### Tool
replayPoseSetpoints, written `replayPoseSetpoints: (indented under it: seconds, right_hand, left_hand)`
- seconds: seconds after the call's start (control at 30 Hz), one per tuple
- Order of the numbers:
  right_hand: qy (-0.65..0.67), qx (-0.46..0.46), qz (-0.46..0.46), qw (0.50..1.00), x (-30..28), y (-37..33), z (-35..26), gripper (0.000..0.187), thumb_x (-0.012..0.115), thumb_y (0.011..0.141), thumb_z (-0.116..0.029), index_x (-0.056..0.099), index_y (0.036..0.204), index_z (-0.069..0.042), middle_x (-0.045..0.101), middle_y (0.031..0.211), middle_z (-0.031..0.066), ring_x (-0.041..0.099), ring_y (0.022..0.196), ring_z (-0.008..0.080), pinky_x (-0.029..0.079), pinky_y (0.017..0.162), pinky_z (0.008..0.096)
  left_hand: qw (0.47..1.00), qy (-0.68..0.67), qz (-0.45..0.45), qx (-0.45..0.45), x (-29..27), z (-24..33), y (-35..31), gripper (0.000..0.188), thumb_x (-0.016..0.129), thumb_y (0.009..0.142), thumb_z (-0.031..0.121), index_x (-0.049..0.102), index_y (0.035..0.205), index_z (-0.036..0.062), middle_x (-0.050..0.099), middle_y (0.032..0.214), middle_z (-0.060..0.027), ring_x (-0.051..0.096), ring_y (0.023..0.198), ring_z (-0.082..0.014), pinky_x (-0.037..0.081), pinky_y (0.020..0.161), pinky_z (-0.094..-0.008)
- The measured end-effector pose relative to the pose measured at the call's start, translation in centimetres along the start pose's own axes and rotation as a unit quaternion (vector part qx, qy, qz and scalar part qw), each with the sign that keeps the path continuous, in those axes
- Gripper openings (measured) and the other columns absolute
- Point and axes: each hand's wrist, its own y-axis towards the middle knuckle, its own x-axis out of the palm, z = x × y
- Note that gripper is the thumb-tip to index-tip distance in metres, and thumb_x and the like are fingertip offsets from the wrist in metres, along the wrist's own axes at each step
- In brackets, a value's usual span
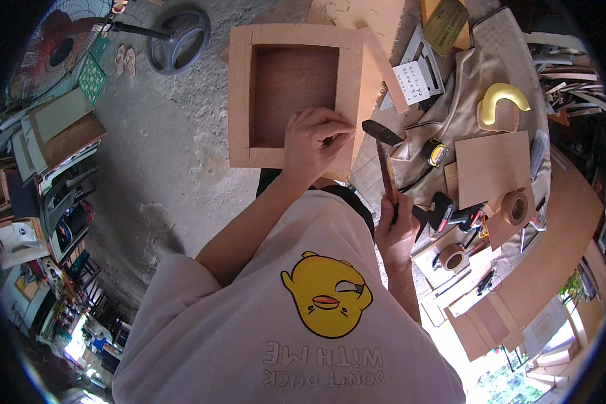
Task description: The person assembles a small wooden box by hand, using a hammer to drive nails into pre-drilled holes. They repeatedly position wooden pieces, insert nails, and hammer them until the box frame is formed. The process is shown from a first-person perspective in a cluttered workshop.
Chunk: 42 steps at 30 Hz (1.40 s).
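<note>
A wooden box (241, 101) with a wide flat frame round a recessed centre stands in front of me. My left hand (316, 145) rests over its lower right part, thumb and fingers pinched together at the right side of the frame. Whatever is in the pinch, if anything, is too small to make out. In my right hand (395, 232) I grip a hammer (388, 174) by its wooden handle. Its dark head (382, 132) points up and is just right of my left fingertips, apart from them.
Right of the box, a cloth-covered bench holds a tape measure (435, 153), a yellow curved object (502, 101), a thin board (493, 168), a cordless drill (442, 210) and tape rolls (516, 207). A wood strip (387, 74) lies beside the box. A fan (54, 50) stands far left.
</note>
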Motion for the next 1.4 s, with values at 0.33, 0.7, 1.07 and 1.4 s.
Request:
replayPoseSetpoints:
  seconds: [0.33, 0.7, 1.07, 1.4]
  right_hand:
    - [-0.036, 0.012, -0.032, 0.999, -0.4, 0.4, -0.4, 0.014, 0.065, 0.100, -0.012, 0.060, 0.110, -0.003, 0.070, 0.077, 0.0184, 0.073, 0.066, 0.0368, 0.054, 0.053, 0.0421]
    - [-0.018, 0.017, -0.014, 1.000, -1.1, 0.4, -1.3, 0.014, 0.064, 0.100, -0.010, 0.061, 0.111, -0.002, 0.068, 0.076, 0.0177, 0.073, 0.066, 0.0343, 0.054, 0.054, 0.0399]
    - [-0.044, -0.049, 0.018, 0.998, -1.9, -0.1, -1.3, 0.014, 0.064, 0.099, -0.011, 0.062, 0.109, -0.001, 0.068, 0.078, 0.0191, 0.070, 0.060, 0.0368, 0.053, 0.050, 0.0423]
    - [-0.020, -0.038, 0.021, 0.999, -1.2, -1.0, 0.5, 0.015, 0.058, 0.101, -0.014, 0.061, 0.098, 0.001, 0.066, 0.076, 0.0187, 0.068, 0.061, 0.0350, 0.054, 0.054, 0.0407]
  left_hand:
    - [0.999, -0.032, 0.008, -0.028, 0.2, 0.1, -0.1, 0.012, 0.084, 0.077, 0.016, 0.077, 0.086, 0.0131, 0.069, 0.093, 0.0013, 0.067, 0.087, -0.0194, 0.050, 0.081, -0.0386]
    - [0.998, -0.056, -0.020, -0.032, 0.0, -0.4, -0.1, 0.018, 0.086, 0.078, 0.011, 0.077, 0.093, 0.0088, 0.072, 0.100, -0.0084, 0.072, 0.090, -0.0258, 0.059, 0.078, -0.0364]
    - [0.984, 0.131, -0.121, -0.002, -1.9, 0.9, 0.0, 0.103, 0.091, 0.066, 0.048, 0.043, 0.151, 0.0139, 0.051, 0.151, -0.0091, 0.056, 0.130, -0.0305, 0.045, 0.101, -0.0483]
    - [0.981, 0.151, -0.125, 0.006, -1.9, 0.5, 0.1, 0.100, 0.085, 0.069, 0.059, 0.046, 0.150, 0.0152, 0.050, 0.152, -0.0066, 0.054, 0.132, -0.0285, 0.042, 0.102, -0.0504]
